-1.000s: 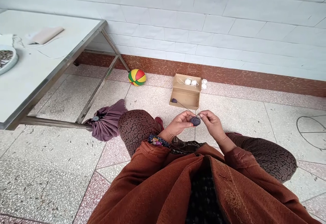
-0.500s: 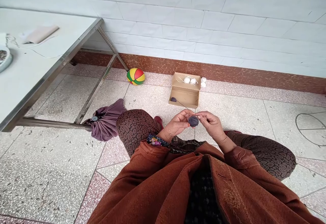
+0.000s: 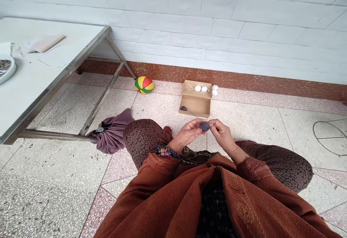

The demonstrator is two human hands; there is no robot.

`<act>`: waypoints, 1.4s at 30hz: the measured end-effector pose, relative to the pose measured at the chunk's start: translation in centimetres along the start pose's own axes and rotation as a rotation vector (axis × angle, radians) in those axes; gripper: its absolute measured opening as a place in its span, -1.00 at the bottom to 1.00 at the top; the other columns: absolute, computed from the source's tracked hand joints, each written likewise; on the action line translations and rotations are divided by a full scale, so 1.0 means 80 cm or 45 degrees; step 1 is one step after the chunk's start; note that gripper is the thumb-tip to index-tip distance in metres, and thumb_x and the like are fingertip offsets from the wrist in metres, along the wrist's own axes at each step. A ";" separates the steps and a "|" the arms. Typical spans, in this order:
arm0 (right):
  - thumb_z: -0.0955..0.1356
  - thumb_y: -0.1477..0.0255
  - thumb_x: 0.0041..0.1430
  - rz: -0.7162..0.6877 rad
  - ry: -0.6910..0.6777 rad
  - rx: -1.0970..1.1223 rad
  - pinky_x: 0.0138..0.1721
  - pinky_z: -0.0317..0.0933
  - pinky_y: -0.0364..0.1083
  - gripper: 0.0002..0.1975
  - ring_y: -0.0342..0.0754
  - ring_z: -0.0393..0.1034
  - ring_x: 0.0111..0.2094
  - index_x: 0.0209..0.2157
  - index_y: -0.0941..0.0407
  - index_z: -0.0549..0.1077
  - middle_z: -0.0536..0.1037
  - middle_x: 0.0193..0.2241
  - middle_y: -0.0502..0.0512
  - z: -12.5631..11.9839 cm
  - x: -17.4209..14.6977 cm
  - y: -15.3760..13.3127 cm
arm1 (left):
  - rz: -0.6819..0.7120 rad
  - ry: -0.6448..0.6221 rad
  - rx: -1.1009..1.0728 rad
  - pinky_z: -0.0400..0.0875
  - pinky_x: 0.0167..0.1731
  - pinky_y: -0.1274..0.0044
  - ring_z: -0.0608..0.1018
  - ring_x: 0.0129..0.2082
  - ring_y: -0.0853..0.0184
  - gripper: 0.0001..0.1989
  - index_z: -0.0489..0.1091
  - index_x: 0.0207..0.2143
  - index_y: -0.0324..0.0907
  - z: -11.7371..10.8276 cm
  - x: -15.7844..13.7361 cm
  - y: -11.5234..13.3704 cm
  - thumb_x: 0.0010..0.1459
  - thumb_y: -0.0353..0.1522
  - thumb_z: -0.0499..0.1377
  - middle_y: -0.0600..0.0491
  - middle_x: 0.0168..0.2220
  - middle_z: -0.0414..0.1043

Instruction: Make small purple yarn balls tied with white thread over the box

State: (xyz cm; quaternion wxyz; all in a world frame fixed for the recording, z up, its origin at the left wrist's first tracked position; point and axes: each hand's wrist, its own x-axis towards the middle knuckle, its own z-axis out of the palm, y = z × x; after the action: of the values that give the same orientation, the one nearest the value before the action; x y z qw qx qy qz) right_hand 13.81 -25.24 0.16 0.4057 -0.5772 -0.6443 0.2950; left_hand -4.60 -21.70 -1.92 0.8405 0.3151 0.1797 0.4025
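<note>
A dark purple-grey ball of yarn (image 3: 204,126) is held in the fingers of my left hand (image 3: 188,133), in front of my knees. My right hand (image 3: 221,135) is closed in a pinch at the ball's right side, seemingly on the yarn strand; the strand between the fingertips is too fine to see clearly. From the hands a thin dark strand (image 3: 192,113) runs down to a smaller dark yarn ball (image 3: 184,108) in the open cardboard box (image 3: 199,104) on the floor. Two white yarn balls (image 3: 201,87) rest on the box's lid side.
More white balls (image 3: 215,90) lie right of the box. A striped ball (image 3: 144,85) sits near a metal-framed table (image 3: 81,43). A purple cloth bundle (image 3: 114,131) lies by my left knee, and a wire ring (image 3: 314,133) is at the far right.
The yarn ball has turned in my left hand and now looks more oval. My right fingertips have shifted slightly down along its side. The whole view has tilted up a little.
</note>
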 end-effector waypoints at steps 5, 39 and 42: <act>0.26 0.32 0.42 -0.218 -0.179 -0.209 -0.23 0.36 -0.07 -0.77 -0.02 0.52 -0.31 -0.21 0.06 0.53 0.63 -0.31 0.09 0.002 -0.007 0.010 | 0.043 0.202 0.072 0.40 -0.12 0.45 0.54 -0.18 0.33 -0.52 0.53 -0.04 -0.15 -0.006 0.008 0.001 -0.05 -0.31 0.47 -0.03 -0.09 0.54; 0.30 0.28 0.40 -0.337 -0.071 -0.273 -0.26 0.37 -0.05 -0.76 0.01 0.49 -0.33 -0.32 0.06 0.51 0.57 -0.40 0.10 -0.009 0.012 0.040 | -0.154 -0.046 0.605 0.32 -0.29 0.53 0.47 -0.38 0.43 -0.56 0.39 -0.23 -0.22 -0.015 0.008 -0.009 -0.16 -0.37 0.47 0.10 -0.36 0.46; 0.23 0.29 0.43 -0.253 -0.058 -0.262 -0.27 0.39 -0.05 -0.72 0.01 0.50 -0.34 -0.31 0.06 0.49 0.58 -0.39 0.10 0.006 0.003 0.049 | -0.108 0.001 0.301 0.38 -0.24 0.47 0.50 -0.34 0.39 -0.51 0.38 -0.21 -0.20 -0.011 0.008 -0.011 -0.16 -0.28 0.50 0.05 -0.30 0.49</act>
State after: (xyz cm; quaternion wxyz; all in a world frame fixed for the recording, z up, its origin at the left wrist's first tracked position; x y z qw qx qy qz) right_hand 15.38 -24.33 -3.32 0.3569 -0.5423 -0.7342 0.1987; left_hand -4.19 -21.31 -3.19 0.8138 0.4039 0.2393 0.3426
